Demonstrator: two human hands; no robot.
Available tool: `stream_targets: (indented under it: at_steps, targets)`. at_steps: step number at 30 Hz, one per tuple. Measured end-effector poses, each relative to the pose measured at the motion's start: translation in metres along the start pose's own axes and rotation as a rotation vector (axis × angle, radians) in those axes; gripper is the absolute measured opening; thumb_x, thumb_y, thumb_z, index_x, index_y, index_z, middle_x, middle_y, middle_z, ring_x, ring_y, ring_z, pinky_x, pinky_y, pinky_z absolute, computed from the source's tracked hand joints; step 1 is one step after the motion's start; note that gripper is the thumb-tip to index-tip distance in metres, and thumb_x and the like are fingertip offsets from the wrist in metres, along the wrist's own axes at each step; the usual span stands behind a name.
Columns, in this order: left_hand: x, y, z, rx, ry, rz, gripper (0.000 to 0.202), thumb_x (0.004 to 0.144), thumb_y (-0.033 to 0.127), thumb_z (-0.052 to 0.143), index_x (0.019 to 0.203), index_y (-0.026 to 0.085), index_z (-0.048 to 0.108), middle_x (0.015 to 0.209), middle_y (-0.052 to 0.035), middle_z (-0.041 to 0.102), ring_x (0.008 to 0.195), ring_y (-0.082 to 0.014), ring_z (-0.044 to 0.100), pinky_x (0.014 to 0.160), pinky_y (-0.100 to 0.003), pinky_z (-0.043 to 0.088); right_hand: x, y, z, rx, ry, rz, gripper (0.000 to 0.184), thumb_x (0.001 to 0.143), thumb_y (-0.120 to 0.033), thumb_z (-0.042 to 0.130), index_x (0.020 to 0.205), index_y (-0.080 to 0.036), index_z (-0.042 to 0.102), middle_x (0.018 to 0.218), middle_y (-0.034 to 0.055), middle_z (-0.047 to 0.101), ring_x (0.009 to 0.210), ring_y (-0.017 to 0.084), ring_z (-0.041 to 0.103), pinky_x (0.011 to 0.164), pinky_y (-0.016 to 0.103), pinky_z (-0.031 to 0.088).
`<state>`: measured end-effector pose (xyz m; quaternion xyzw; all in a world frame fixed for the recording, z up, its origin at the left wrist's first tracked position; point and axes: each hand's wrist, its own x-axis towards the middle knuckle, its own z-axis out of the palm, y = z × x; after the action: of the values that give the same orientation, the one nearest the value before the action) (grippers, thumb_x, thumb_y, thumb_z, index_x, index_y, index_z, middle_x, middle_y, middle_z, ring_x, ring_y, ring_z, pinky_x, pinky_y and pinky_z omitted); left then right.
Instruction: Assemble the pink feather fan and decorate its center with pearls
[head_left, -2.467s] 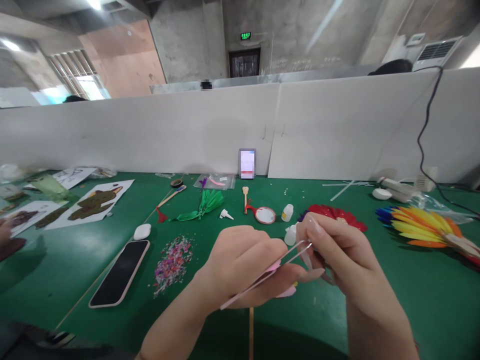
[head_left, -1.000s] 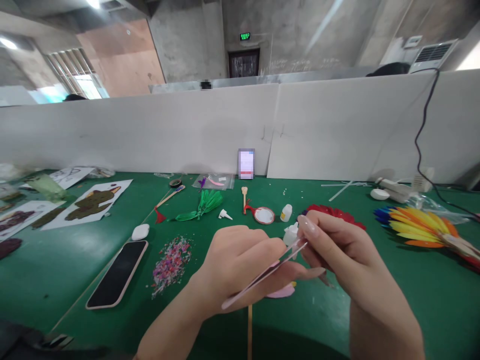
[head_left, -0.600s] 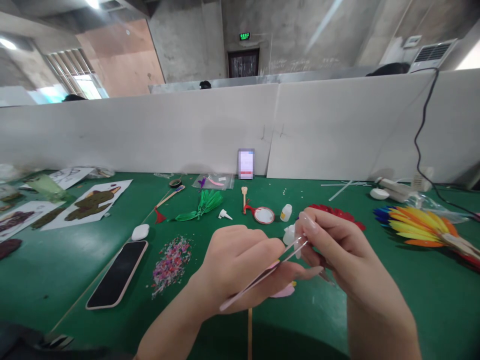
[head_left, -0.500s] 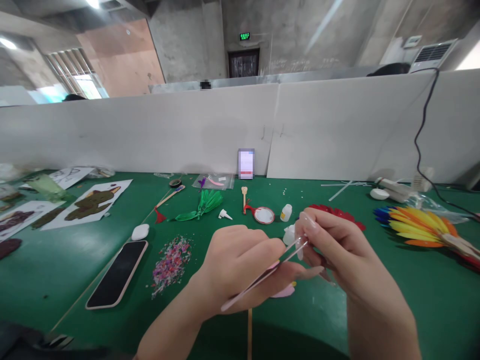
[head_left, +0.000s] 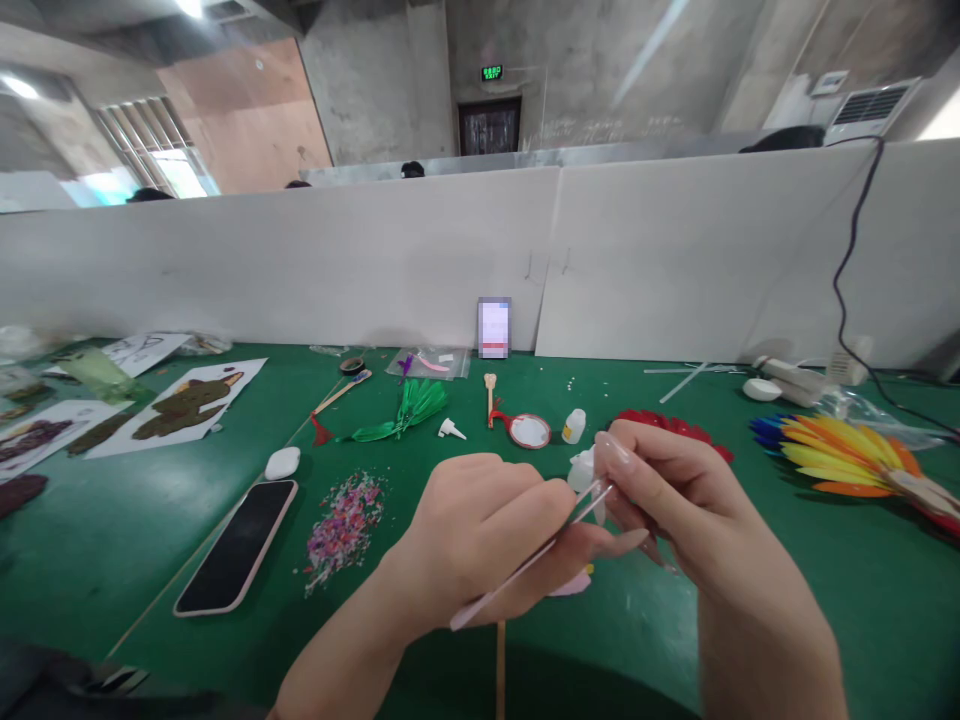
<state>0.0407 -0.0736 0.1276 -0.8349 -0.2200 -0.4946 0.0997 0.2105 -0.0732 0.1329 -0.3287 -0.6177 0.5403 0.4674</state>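
Observation:
Pink tweezers are held in my left hand, which is closed around them with its thumb pointing right. The tips of the tweezers reach to the fingertips of my right hand. Those fingers are pinched together, and whatever they hold at the tips is too small to make out. Below the hands a pink piece with a bit of yellow lies mostly hidden on the green table. Just behind my right fingertips stands a white bottle, partly covered.
Loose sequins lie left of my hands, beside a phone and a white case. Farther back are green feathers, a small glue bottle and a round red-rimmed piece. A colourful feather fan lies right.
Both hands keep nearly the same pose, with the tweezers at the right fingertips. The whole view has shifted very slightly.

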Motion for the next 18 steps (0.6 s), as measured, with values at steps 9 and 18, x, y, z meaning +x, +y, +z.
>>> stream_targets:
  at_steps: [9,18]
  targets:
    - [-0.0013,-0.0023,0.0006,0.005,-0.015,0.021,0.017,0.088,0.019,0.048,0.072,0.015,0.052,0.054,0.0019,0.056,0.046,-0.0083,0.046,0.044,-0.021,0.036,0.0000,-0.0006,-0.0021,-0.080,0.008,0.078,0.042,0.087,-0.049,0.052,0.059,-0.019,0.045,0.046,-0.0070,0.033,0.038,0.005,0.025,0.036,0.019,0.020]
    - [0.0005,-0.0026,0.0024,0.015,-0.013,0.078,0.015,0.086,0.012,0.046,0.072,0.014,0.051,0.052,0.0033,0.048,0.044,-0.0083,0.037,0.042,-0.023,0.030,0.0009,0.0002,-0.0033,-0.118,-0.003,0.059,0.042,0.087,-0.049,0.051,0.059,-0.019,0.044,0.048,-0.0062,0.034,0.040,0.005,0.027,0.035,0.019,0.019]
